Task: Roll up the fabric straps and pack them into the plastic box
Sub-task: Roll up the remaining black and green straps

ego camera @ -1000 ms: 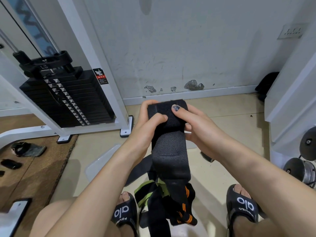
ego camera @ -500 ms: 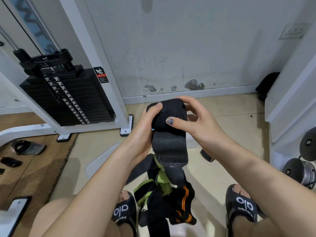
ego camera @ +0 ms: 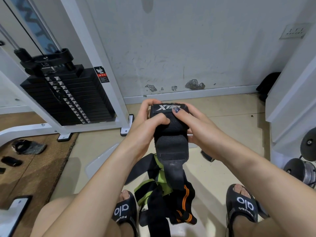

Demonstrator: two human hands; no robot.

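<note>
A black fabric strap (ego camera: 171, 139) with a white "XTER" logo is half rolled in front of me, its loose tail hanging down. My left hand (ego camera: 147, 124) grips the roll from the left, thumb across its front. My right hand (ego camera: 193, 124) grips it from the right, thumb on the logo end. Below, between my feet, lies a pile of straps (ego camera: 164, 199) in black, green and orange. A clear plastic lid or box part (ego camera: 100, 159) lies on the floor under my left forearm; most of it is hidden.
A weight stack machine (ego camera: 68, 96) with a white frame stands at the left. Small dark items (ego camera: 27, 147) lie on the brown mat. Dumbbells (ego camera: 301, 170) sit at the right by a white frame. The wall is close ahead. My sandalled feet (ego camera: 242, 206) flank the pile.
The roll has turned further, so the logo end now shows on top and the hanging tail is shorter. Both hands have shifted their grip around the roll.
</note>
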